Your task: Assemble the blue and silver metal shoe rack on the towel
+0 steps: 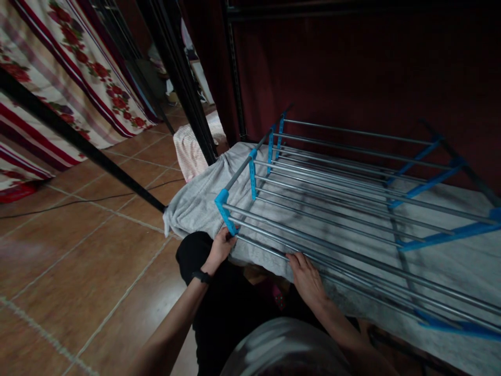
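Note:
A shoe rack [313, 219] of grey metal tubes and blue plastic joints lies on a bed covered by a grey blanket [207, 193]. My left hand [222, 246] grips the lower end of the near-left blue joint [224, 209], where a front tube meets it; the thumb is partly hidden. Farther right, my right hand [307, 274] has its fingertips curled over the nearest front tube [266, 246], palm down. Other blue side pieces [434, 235] join the tubes on the right, and the rack's right end runs out of view.
A black bed post [191, 89] and a slanting black bar [86, 149] stand on my left. Behind the rack hangs a dark red curtain [352, 68]. A floral curtain [90, 68], a pink striped cloth [191, 151] and a thin cable [97, 199] lie beyond, over the tiled floor [90, 261].

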`<state>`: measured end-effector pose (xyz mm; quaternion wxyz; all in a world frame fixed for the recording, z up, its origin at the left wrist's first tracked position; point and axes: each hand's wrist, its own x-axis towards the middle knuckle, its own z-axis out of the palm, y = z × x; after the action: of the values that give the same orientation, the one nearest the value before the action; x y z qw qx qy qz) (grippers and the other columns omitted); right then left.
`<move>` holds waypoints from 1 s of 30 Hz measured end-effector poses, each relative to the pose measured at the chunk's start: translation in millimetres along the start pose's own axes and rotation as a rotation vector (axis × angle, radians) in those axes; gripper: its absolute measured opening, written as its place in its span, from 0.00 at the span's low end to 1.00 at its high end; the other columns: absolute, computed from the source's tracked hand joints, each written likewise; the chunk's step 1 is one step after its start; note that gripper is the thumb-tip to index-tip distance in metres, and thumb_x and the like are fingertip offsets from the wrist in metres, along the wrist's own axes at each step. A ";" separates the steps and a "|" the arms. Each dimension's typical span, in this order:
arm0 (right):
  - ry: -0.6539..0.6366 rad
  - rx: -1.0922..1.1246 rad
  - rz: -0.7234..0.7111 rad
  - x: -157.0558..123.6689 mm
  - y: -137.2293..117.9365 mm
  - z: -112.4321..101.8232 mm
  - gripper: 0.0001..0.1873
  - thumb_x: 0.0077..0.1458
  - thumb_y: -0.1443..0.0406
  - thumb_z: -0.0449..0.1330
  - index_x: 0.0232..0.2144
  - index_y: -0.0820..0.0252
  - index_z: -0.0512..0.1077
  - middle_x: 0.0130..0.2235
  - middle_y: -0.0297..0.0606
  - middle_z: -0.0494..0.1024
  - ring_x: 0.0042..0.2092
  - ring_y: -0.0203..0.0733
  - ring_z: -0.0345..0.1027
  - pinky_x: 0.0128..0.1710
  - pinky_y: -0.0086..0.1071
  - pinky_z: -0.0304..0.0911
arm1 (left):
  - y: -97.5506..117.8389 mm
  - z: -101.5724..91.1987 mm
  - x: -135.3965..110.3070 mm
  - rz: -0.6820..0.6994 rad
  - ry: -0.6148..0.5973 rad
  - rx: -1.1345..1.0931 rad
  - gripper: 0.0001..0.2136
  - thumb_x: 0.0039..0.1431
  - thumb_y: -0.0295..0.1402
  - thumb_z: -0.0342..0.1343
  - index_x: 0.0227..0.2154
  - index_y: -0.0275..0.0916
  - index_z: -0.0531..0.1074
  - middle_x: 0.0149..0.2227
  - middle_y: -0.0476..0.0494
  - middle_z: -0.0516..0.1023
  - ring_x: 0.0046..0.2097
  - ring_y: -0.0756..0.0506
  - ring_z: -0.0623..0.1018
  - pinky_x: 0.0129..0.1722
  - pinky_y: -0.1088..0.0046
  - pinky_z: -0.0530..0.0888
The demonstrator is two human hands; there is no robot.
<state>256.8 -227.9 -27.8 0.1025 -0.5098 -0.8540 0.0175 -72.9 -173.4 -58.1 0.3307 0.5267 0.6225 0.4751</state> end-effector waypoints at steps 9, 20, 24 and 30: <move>0.008 -0.008 0.017 0.8 -2.4 0.0 0.25 0.60 0.78 0.49 0.56 0.58 0.67 0.49 0.42 0.75 0.50 0.43 0.70 0.55 0.36 0.64 | 6.5 -0.3 1.0 0.002 0.005 -0.003 0.12 0.46 0.31 0.62 0.37 0.38 0.79 0.38 0.41 0.79 0.44 0.39 0.77 0.49 0.58 0.73; -0.025 0.005 -0.002 1.8 0.3 -11.0 0.21 0.62 0.76 0.49 0.54 0.57 0.68 0.48 0.41 0.75 0.46 0.42 0.72 0.50 0.35 0.66 | 14.9 -7.7 4.7 -0.020 -0.070 0.007 0.14 0.44 0.29 0.60 0.37 0.38 0.78 0.36 0.42 0.79 0.40 0.40 0.78 0.45 0.59 0.75; -0.010 0.027 -0.013 -0.2 0.4 -14.5 0.22 0.62 0.77 0.49 0.55 0.59 0.68 0.49 0.43 0.75 0.48 0.44 0.71 0.52 0.36 0.66 | 17.7 -10.9 7.1 -0.009 -0.087 0.004 0.13 0.42 0.28 0.59 0.34 0.39 0.79 0.37 0.42 0.80 0.42 0.39 0.78 0.49 0.57 0.73; -0.053 0.055 -0.020 2.1 3.0 -19.3 0.23 0.62 0.76 0.49 0.55 0.57 0.67 0.49 0.42 0.75 0.48 0.44 0.71 0.51 0.37 0.66 | 19.8 -13.7 10.3 -0.006 -0.124 -0.013 0.10 0.43 0.31 0.61 0.31 0.39 0.79 0.34 0.43 0.80 0.39 0.40 0.78 0.46 0.59 0.74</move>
<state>262.2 -226.1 -9.0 0.0939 -0.4975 -0.8607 0.0533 -81.0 -166.9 -34.1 0.3732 0.5513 0.5993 0.4445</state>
